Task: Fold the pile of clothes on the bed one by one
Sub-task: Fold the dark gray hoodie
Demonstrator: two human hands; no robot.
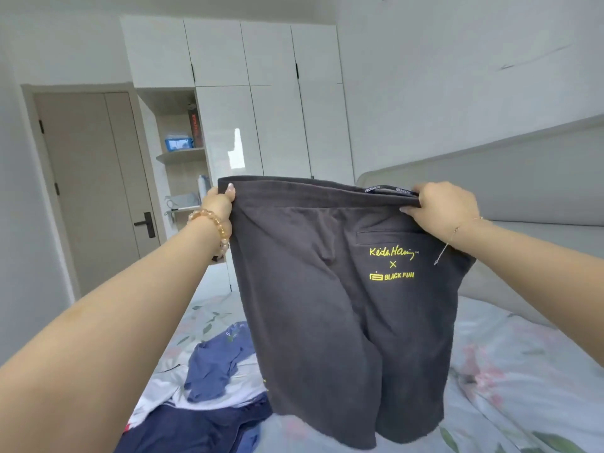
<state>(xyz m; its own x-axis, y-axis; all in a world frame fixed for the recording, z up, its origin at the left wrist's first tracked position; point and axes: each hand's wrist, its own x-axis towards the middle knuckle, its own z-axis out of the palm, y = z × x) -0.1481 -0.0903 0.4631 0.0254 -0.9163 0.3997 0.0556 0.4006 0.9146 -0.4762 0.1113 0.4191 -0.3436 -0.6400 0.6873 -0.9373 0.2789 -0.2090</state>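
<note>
The left hand (219,201) and right hand (442,208) each pinch a corner of the waistband of dark grey shorts (340,308), holding them up above the floral bed (510,380). The soft, matte fabric carries yellow lettering. Blue clothes (209,380) lie crumpled below.

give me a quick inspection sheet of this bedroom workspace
surface: bed with a floral sheet, partly covered by clothes
job's things: dark grey shorts with yellow print, held up in the air by the waistband; blue garment and navy garment lying unfolded on the bed
clutter: white cloth among the pile
hands: left hand grips the waistband's left end; right hand grips its right end
cables: nothing seen
surroundings: white wardrobe, open shelves with small items, closed door, padded headboard
</note>
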